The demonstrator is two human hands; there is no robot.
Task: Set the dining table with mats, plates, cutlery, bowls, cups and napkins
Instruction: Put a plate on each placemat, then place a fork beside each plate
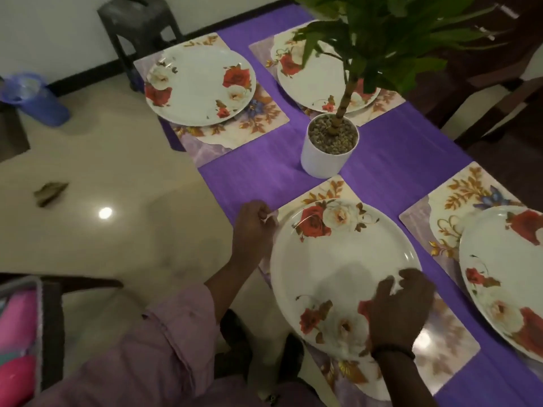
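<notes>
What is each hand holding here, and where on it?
Left hand pinches the nearest mat at its far-left corner; right hand rests on the plate near its right rim.

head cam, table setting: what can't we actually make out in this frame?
- Far right plate, head view: plant leaves cover much of it.
- Near right plate: cut off by the right edge.
- Left hand at the near plate's rim: it pinches something small and pale, too small and blurred to identify.
- Mat under the near plate: mostly hidden by plate and right hand.
</notes>
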